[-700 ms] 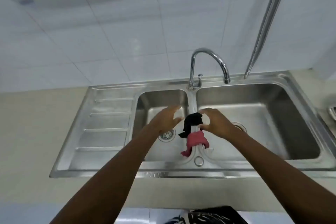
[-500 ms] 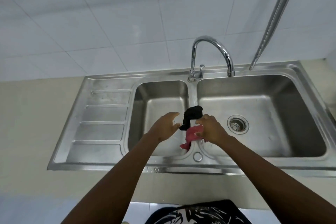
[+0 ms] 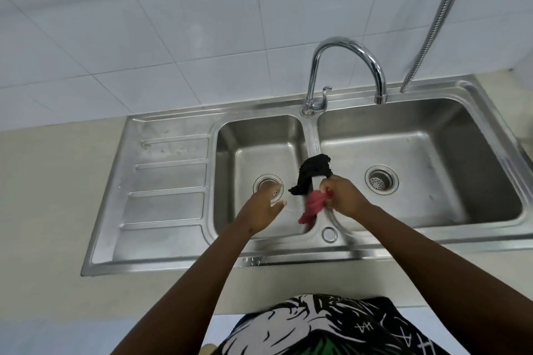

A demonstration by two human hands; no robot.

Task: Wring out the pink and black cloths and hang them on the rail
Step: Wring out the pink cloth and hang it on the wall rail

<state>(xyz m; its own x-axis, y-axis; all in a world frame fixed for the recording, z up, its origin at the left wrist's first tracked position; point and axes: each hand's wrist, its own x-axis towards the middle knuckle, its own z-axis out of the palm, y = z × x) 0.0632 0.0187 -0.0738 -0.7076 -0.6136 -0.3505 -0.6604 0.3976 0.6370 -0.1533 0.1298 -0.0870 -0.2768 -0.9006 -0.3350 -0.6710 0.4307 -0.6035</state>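
Note:
A black cloth (image 3: 313,173) lies draped over the divider between the two basins of a steel double sink (image 3: 311,135). Just in front of it a crumpled pink cloth (image 3: 313,207) hangs over the same divider, and my right hand (image 3: 344,196) pinches its upper end with closed fingers. My left hand (image 3: 261,212) hovers over the left basin, to the left of both cloths, with fingers apart and nothing in it. The rail is out of view.
A curved chrome tap (image 3: 346,72) rises behind the divider, its spout over the right basin. A metal hose (image 3: 438,20) hangs down the tiled wall at the right. A ribbed draining board (image 3: 167,181) forms the sink's left part. Beige counter surrounds the sink.
The view has tilted down, so the rail has left the top of the frame. My right hand has closed on the pink cloth; my left hand has dropped lower over the left basin.

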